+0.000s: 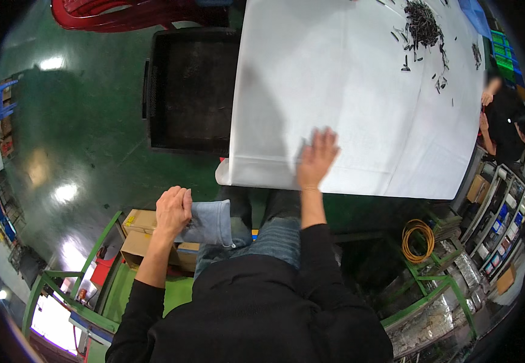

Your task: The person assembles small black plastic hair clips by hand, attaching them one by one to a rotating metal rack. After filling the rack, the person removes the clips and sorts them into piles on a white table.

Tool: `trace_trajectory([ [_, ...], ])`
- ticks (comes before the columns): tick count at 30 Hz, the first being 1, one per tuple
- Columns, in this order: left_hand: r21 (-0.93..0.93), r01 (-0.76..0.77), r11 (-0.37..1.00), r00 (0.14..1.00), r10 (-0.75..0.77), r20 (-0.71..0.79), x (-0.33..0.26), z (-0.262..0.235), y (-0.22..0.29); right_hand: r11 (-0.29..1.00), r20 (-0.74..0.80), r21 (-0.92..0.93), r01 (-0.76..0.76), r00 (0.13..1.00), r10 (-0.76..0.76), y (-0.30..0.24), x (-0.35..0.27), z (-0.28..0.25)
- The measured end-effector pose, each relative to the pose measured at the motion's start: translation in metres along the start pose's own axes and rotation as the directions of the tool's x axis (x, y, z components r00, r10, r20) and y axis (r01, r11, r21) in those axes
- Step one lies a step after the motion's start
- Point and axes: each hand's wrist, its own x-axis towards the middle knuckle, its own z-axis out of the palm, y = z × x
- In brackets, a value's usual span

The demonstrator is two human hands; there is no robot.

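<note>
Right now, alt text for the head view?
Bare right hand spread over a white-covered table, left hand holding a blue-gray cloth. Small dark pieces lie heaped toward the table's far right; a black crate sits left of the table, a co-worker right.

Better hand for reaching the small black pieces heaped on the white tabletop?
Probably the right hand: seemingly empty, over the white tabletop, nearer the small black pieces. The left hand holds a grey-blue cloth beyond the tabletop's left edge.

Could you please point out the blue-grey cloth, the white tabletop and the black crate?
Blue-grey cloth [210, 222], head view: exposed fabric.
White tabletop [359, 115], head view: bare surface.
Black crate [193, 91], head view: inside bottom.
</note>
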Motion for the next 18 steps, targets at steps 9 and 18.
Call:
trace_trajectory([
  [9,0.091,-0.057,0.994,0.997,0.052,0.061,0.002,0.006,0.003,0.832,0.014,0.478,0.283,0.944,-0.329,-0.209,0.077,0.067],
  [18,0.070,-0.616,0.785,0.782,0.597,0.181,0.128,0.020,0.148,0.873,-0.185,0.444,-0.200,0.933,0.307,-0.048,0.048,-0.173],
])
